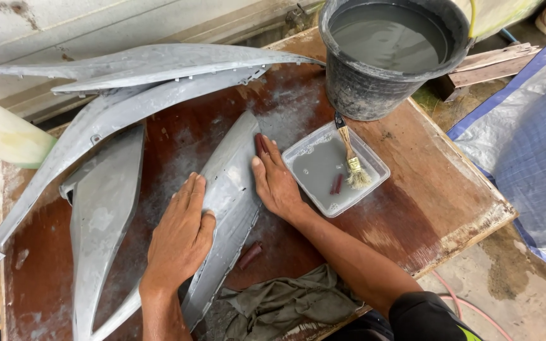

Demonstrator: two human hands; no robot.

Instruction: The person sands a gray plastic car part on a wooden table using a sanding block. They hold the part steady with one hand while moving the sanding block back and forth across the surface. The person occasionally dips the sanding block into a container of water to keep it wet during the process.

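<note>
A long grey tapered panel (232, 180) lies on the brown wooden board (412, 202). My left hand (181, 233) rests flat on the panel's near left side, fingers together. My right hand (276, 180) presses a small reddish-brown piece (261, 144), probably sandpaper, against the panel's right edge. A clear shallow tray (369, 169) of grey water sits just right of that hand, with a small brush (351, 158) and another reddish piece (336, 184) in it.
More grey panels (105, 208) lie at the left and across the back (153, 66). A dark bucket (364, 82) of grey water stands at the back right. A grey rag (292, 300) and a reddish roll (249, 256) lie near the front edge. Blue tarpaulin (532, 145) covers the right.
</note>
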